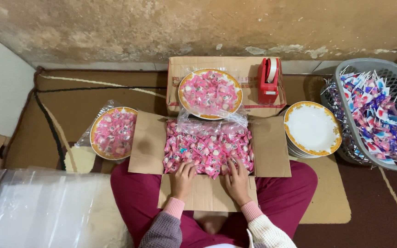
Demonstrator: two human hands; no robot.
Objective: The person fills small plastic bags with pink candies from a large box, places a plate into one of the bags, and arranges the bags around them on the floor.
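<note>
Scooping needs care: left hand (182, 177) and right hand (238, 180), fingers spread, empty, rest on pink candies (207, 148) inside carton (270, 147); gather inward, avoiding spills.

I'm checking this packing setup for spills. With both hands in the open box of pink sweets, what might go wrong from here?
1. The open box is heaped to its rim; the left hand and right hand scooping could push sweets onto the flaps or carpet.
2. The filled plate sits on a closed carton, overhanging its front edge; a knock may tip it.
3. The tape dispenser stands near that carton's edge and might topple.
</note>
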